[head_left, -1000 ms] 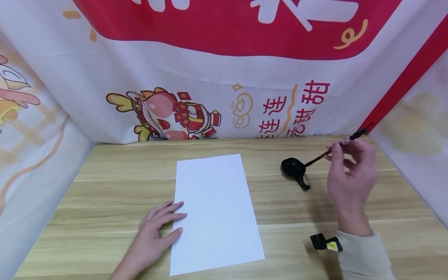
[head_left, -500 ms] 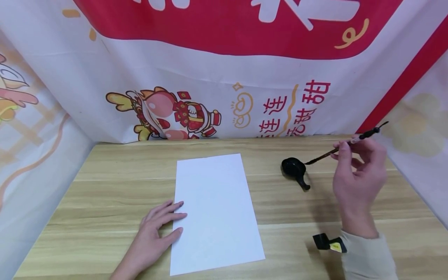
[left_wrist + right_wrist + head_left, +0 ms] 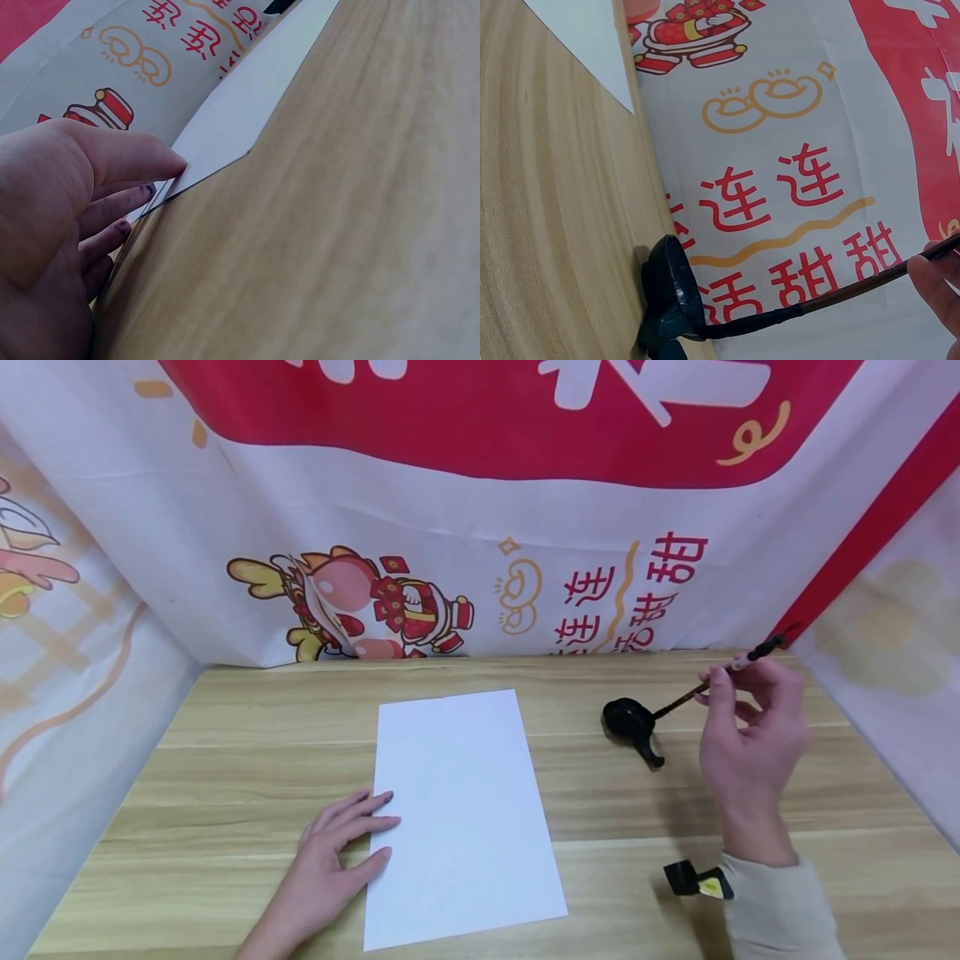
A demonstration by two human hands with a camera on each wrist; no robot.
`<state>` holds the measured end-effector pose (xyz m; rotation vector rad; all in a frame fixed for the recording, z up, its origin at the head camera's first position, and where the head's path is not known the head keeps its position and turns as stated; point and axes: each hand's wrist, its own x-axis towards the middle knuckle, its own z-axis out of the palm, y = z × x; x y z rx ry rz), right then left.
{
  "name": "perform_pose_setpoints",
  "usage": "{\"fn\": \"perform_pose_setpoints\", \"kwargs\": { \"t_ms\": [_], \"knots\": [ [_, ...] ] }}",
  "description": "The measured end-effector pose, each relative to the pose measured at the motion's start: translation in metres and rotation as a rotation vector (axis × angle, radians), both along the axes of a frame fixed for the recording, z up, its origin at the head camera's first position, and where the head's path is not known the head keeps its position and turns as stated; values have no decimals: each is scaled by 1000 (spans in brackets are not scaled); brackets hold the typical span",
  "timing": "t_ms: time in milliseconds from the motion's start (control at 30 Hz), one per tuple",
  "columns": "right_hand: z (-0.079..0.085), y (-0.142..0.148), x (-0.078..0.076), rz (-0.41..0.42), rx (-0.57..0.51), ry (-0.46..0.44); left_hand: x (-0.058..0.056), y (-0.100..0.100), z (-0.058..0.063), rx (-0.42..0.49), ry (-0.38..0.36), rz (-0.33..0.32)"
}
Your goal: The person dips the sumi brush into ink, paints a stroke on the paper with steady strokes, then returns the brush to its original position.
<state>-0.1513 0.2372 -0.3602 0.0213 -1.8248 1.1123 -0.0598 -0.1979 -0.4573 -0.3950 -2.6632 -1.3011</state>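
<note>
My right hand pinches a calligraphy brush by its dark handle, well above the hairs. The brush slants down to the left, its tip at the right rim of a small black ink dish with a curved handle. In the right wrist view the blackened bristles lie over the dish's rim, and some fingers show at the right edge. My left hand rests with spread fingers on the left edge of a white sheet of paper. Dark smudges mark its fingertips in the left wrist view.
The wooden table meets a printed white and red cloth at its back edge, and cloth also hangs at both sides. A black device with a yellow label sits at the right sleeve.
Half a second ago the right hand and brush were a little further right, with the tip drawn to the dish's edge; now they have shifted back left. Left hand and paper stay put.
</note>
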Motion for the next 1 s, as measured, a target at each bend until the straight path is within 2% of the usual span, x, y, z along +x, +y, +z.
{"fn": "perform_pose_setpoints", "kwargs": {
  "t_ms": [200,567,867,1000],
  "knots": [
    [2,3,2,-18,-29,-5,0,0,1,-6,2,-1],
    [4,1,4,28,-51,39,1,1,0,1,-4,-3],
    [3,3,2,-11,-77,-6,1,1,-1,-4,-12,1],
    [5,7,4,-12,-99,10,1,1,0,-10,-18,1]
  ]
}}
